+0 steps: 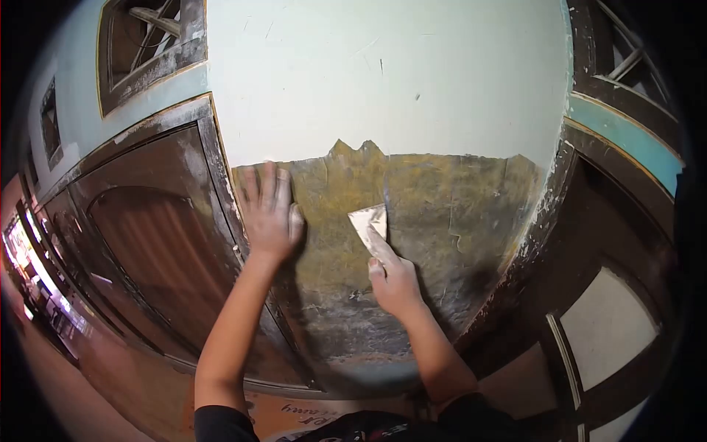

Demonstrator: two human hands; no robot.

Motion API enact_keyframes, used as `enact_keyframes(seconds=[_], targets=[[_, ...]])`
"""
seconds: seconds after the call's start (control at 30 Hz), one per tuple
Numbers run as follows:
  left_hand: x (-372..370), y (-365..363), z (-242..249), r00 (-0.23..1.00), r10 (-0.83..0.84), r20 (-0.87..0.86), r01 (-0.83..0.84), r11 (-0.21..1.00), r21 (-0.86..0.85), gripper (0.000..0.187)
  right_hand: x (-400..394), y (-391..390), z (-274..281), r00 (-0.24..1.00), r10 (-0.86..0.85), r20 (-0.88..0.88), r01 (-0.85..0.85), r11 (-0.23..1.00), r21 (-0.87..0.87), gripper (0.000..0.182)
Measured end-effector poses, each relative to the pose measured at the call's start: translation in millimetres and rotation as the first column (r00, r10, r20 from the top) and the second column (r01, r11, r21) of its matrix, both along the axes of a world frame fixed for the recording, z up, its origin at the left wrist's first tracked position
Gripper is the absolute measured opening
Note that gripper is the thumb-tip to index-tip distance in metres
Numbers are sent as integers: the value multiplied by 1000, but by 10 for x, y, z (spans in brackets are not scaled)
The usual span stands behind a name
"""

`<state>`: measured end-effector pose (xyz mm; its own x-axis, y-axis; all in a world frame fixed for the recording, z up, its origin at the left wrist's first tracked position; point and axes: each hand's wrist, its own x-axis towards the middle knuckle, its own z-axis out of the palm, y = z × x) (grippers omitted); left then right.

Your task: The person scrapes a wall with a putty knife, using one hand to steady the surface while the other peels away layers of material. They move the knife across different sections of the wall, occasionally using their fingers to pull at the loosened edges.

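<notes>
My right hand (pixel 398 283) grips a putty knife (pixel 368 223), with a finger stretched along its pale, smeared blade. The blade's wide edge points up and lies at the dark, yellow-brown lower part of the wall (pixel 420 195). My left hand (pixel 269 217) is flat on the same wall, fingers spread upward, close to the left door frame. White dust coats the fingers of both hands. Above the brown area, the wall (pixel 383 88) is pale and smooth with a few scratches, and a jagged line divides the two parts.
A brown wooden door (pixel 155 221) with a worn frame stands to the left. Another dark door with pale panels (pixel 607 324) is at the right. Printed cardboard (pixel 287 416) lies on the floor below me. Vent openings (pixel 151 37) sit above the doors.
</notes>
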<state>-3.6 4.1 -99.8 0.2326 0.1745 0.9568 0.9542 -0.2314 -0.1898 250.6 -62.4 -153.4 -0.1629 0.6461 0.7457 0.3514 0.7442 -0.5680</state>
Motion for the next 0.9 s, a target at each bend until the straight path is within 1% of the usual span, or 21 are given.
enact_keyframes(seconds=[0.07, 0.1, 0.13, 0.2, 0.23, 0.27, 0.33, 0.37, 0.4, 0.47, 0.5, 0.53, 0.6, 0.7, 0.87, 0.9], targets=[[241, -88, -1, 999, -29, -43, 25, 995, -93, 64, 87, -40, -7, 999, -46, 2, 46, 999, -18, 53], [300, -100, 88, 999, -30, -46, 25, 996, -91, 64, 129, 23, -37, 997, -64, 34, 62, 996, 66, 58], [359, -95, 243, 997, -6, -79, -1, 996, -86, 64, 163, -1, 47, 997, -67, 33, 65, 996, 66, 58], [429, -135, 680, 993, 22, -114, -32, 996, -85, 65, 237, -76, 313, 955, -137, 263, 166, 982, -93, 63], [432, -119, 906, 994, 10, -106, -12, 1000, -18, 63, 256, -66, 405, 930, -174, 323, 190, 982, -19, 65], [430, -95, 1109, 994, 40, -97, -38, 999, 19, 60, 271, -61, 515, 929, -176, 326, 193, 981, -18, 65], [401, -43, 1402, 994, 77, -81, -70, 993, 93, 57, 287, -25, 736, 857, -278, 434, 257, 960, 107, 63], [398, -24, 1414, 994, 76, -81, -68, 993, 95, 57, 298, 23, 810, 817, -353, 456, 296, 935, 194, 63], [403, -5, 1411, 994, 88, -65, -81, 990, 116, 57, 330, 44, 903, 816, -355, 457, 298, 935, 195, 63], [394, 8, 1385, 994, 99, -51, -91, 987, 134, 56, 396, 26, 1077, 728, -408, 552, 293, 912, 288, 64], [398, 11, 1380, 994, 103, -40, -97, 985, 140, 56, 397, 19, 1129, 723, -446, 528, 294, 890, 349, 63], [400, 12, 1375, 994, 109, -26, -104, 984, 143, 56, 401, 18, 1172, 718, -450, 531, 297, 888, 351, 63], [388, 13, 1373, 993, 116, -17, -113, 984, 136, 56, 395, 21, 1227, 746, -421, 516, 256, 896, 362, 60], [369, 23, 1374, 992, 124, -25, -120, 984, 134, 58, 430, 13, 1258, 715, -457, 529, 284, 882, 377, 59], [375, 25, 1361, 992, 126, -24, -122, 983, 137, 59, 425, 42, 1335, 720, -452, 527, 266, 881, 391, 59], [376, 30, 1353, 995, 97, -14, -94, 985, 147, 58, 423, 42, 1349, 716, -451, 533, 268, 883, 387, 59]])
